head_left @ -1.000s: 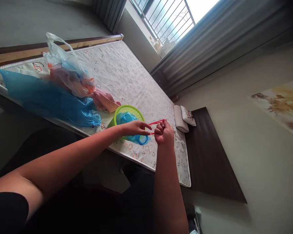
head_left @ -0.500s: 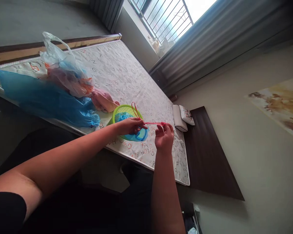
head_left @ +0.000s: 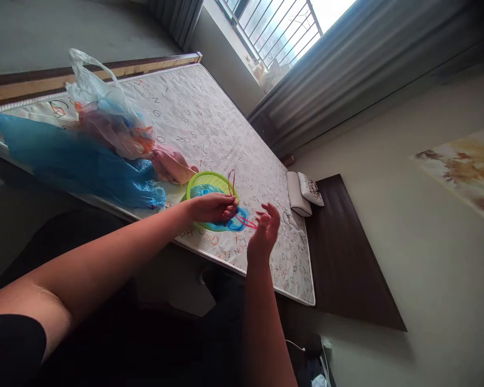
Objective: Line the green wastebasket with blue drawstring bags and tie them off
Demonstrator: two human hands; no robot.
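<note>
over an edge of an alphabet-print mattress [head_left: 210, 107], the two hands stand apart. the left hand [head_left: 212, 208] is curled closed above a green plastic basket [head_left: 207, 180], apparently pinching a thin red strand [head_left: 244, 219]; one loop rises past the basket's rim, and the ends trail toward the right hand [head_left: 265, 228]. that hand is open, fingers spread, near the ends but not visibly touching them. a blue plastic bag [head_left: 229, 223] lies in the basket, with a pink cloth [head_left: 171, 166] just beside it, and a blue plastic sheet [head_left: 76, 161] and a clear carrier bag [head_left: 91, 86] lie farther along. the step in hand looks like shaping the red strand; the next move seems to call for the open hand to take up its free ends.
</note>
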